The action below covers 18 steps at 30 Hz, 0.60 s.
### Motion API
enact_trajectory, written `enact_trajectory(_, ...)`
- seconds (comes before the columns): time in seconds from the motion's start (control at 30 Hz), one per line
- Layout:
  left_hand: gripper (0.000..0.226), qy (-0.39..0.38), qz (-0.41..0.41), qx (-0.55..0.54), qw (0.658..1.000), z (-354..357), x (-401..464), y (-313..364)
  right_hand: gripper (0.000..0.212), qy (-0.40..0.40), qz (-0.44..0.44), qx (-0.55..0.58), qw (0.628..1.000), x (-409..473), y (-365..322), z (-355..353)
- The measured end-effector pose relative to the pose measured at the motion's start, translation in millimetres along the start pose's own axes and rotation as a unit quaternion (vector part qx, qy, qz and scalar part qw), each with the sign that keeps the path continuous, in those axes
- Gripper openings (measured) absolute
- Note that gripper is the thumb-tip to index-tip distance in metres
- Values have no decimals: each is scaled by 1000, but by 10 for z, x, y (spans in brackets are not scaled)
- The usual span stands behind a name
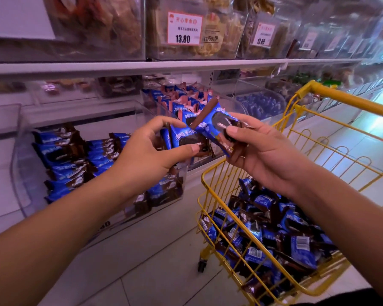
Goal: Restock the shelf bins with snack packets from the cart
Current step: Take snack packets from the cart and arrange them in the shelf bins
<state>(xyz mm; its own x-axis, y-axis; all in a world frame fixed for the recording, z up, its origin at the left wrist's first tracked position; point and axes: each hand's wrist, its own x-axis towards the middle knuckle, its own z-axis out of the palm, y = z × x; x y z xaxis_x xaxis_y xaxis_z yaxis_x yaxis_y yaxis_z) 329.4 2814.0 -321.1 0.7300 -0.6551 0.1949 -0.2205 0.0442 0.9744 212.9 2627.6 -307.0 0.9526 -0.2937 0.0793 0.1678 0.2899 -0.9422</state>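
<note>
2 bare forearms come in from the lower edge, one at each side, and no sleeve, cuff, glove or watch shows on either of them. The left hand (150, 149) is bare, and no ring can be seen on the parts of it that show. The right hand (261, 149) is bare too, apart from what looks like a thin gold ring with a small raised ornament on 1 finger, partly hidden and too small to make out further. The nails that show are short and unpainted. At the bottom right corner a strip of dark fabric shows, too little of it to tell what garment it is.
</note>
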Motion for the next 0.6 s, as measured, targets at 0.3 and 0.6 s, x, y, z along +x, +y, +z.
enact_trajectory(0.3, 46, -144, -84, -129, 977, -105, 11, 74, 37, -96, -9, -174, 980, -32, -15, -115)
enact_trajectory(0.6, 37, -107, -8, 6, 994, -123, -50, 57, 68, -17, -112, -295, 949, 0, 54, 133)
